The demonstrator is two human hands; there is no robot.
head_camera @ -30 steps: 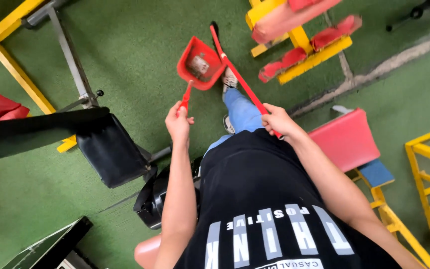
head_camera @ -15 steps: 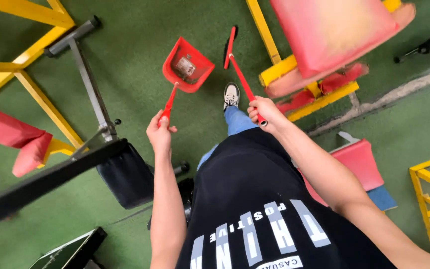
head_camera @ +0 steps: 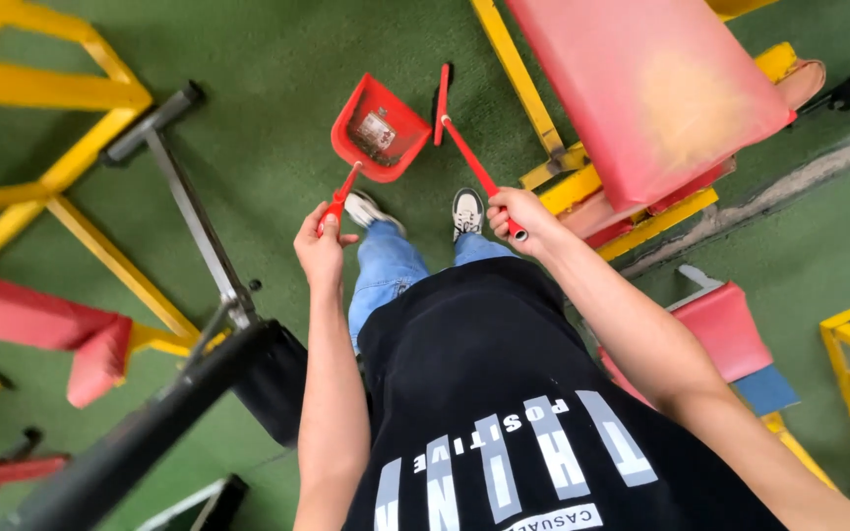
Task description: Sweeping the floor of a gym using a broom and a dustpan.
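left hand [head_camera: 319,246], arm stretched forward, fingers curled tight round the dustpan [head_camera: 378,130] handle; the pan hangs over the green floor [head_camera: 258,108], maybe holding scraps. right hand [head_camera: 521,216] grips the broom [head_camera: 464,147] beside it.

A red dustpan [head_camera: 380,130] with a long red handle sits low over the green floor at 12 o'clock, its tray holding a scrap of litter [head_camera: 376,131]. Just beside it at 1 o'clock, a red broom [head_camera: 464,147] slants, head down.
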